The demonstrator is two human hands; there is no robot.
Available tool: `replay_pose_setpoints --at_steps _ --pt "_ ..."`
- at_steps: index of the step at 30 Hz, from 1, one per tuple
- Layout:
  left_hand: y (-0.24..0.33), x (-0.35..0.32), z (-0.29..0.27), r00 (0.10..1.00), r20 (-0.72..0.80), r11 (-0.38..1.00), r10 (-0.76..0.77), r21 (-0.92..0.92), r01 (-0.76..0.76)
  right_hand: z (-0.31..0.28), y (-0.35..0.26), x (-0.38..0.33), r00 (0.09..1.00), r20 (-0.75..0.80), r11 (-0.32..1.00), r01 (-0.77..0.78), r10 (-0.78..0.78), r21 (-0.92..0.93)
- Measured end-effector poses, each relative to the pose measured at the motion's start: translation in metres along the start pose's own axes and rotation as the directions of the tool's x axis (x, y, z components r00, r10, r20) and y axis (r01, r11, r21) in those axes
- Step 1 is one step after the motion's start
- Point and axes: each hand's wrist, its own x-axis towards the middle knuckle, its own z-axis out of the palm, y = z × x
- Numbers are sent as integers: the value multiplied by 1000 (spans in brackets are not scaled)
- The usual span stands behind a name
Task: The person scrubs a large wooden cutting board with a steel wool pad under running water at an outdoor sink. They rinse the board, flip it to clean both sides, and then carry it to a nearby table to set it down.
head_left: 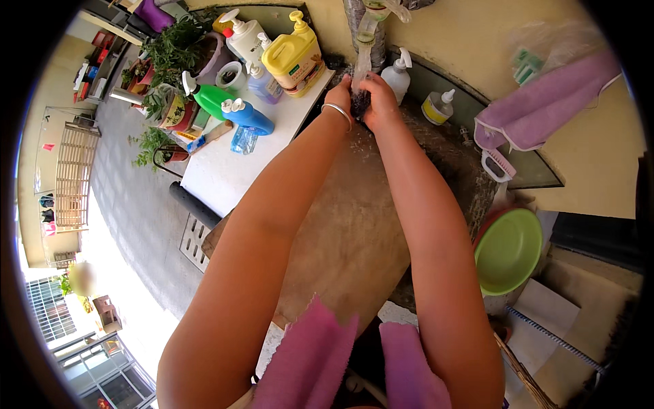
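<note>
i see an outdoor wash spot with a big stone slab (354, 238) and a yellow wall behind it. far left is a grey floor (129, 198) with potted plants (174, 51). next comes a white table (225, 170) full of bottles.

my left hand (343, 92), with one silver bangle (338, 112) on the wrist, and my right hand (380, 99) are pressed together under the tap (364, 24). both are closed around a small dark thing (360, 102). it sits right between my palms, under the falling water, at the far end of the slab. i cannot tell what it is.

to do this rinse well, i think i should keep it right under the stream, rub it softly, and turn it so each side gets wet. a tight squeeze could make it slip out.

now i count. on the table: one white pump bottle (246, 37), one yellow jug (293, 58), one green bottle (208, 97), one blue bottle (248, 116), and one pale bottle (262, 83). right of the tap stand two more small white bottles, one (397, 73) near my right hand and one (436, 105) further along. then one scrub brush (499, 163), one purple towel (545, 102) on the wall, and one green bowl (507, 249) low on the right. two pink cloth pieces (313, 361) hang at the bottom.
</note>
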Motion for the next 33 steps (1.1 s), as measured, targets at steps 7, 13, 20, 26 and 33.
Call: replay_pose_setpoints --at_steps 7,13,20,26,33 --pt "-24 -142 -150 929 336 452 155 812 -369 -55 79 -39 999 -30 860 13 -32 -511" --pt "-54 -293 -288 916 299 -263 266 937 -229 -40 167 -207 648 755 193 732 99 -653" --pt "-85 -316 -309 862 181 -178 473 978 -108 -211 185 -12 821 518 -242 466 -241 -851" --pt "-80 -309 -305 837 203 -153 508 978 -144 -141 223 -25 897 355 -173 318 -263 -932" --pt "-83 -314 -310 845 183 -139 502 982 -130 -73 223 -75 616 787 4 787 20 -616"
